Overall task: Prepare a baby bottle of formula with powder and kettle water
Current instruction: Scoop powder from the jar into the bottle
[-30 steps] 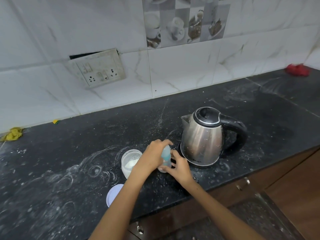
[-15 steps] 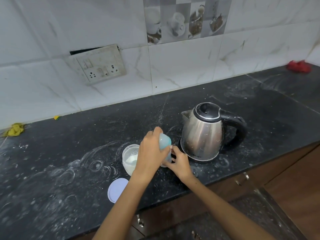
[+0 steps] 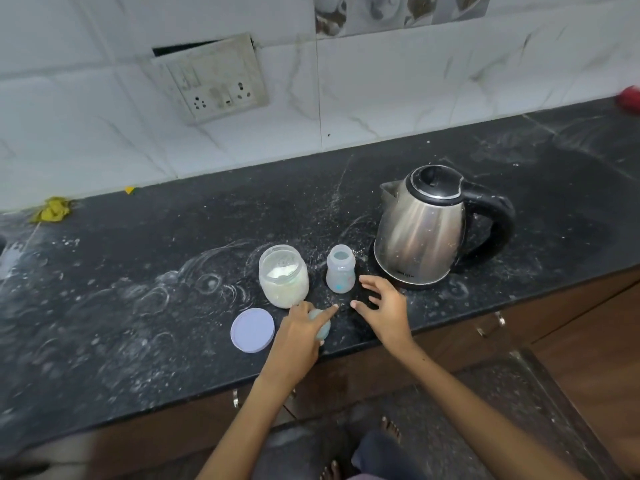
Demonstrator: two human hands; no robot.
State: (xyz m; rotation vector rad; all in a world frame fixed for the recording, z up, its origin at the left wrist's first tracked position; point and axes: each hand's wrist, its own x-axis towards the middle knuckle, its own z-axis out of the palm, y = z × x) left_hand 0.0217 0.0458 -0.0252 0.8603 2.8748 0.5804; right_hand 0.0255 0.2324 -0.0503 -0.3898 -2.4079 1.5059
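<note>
Black stone counter [image 3: 138,306], dusted with white powder, is carrying everything we are observing in the head view. We are seeing the baby bottle [image 3: 341,268] standing upright and uncapped, between the open powder jar [image 3: 284,275] and the steel kettle [image 3: 422,233]. The jar's lid [image 3: 252,329] is lying flat near the counter's front edge. The left hand [image 3: 298,337] is closing around the pale blue bottle cap [image 3: 321,325], pressing it down onto the counter beside the lid. The right hand [image 3: 384,311] is hovering with fingers spread wide, holding nothing, just beside the bottle.

Risks we are judging from here: the bottle is narrow and light, so the right hand passing toward the kettle could be knocking it over. The bottle's small mouth is making powder spills likely. Kettle water, if hot, could be splashing past that mouth onto the fingers. The cap, near the edge, could be rolling off.
</note>
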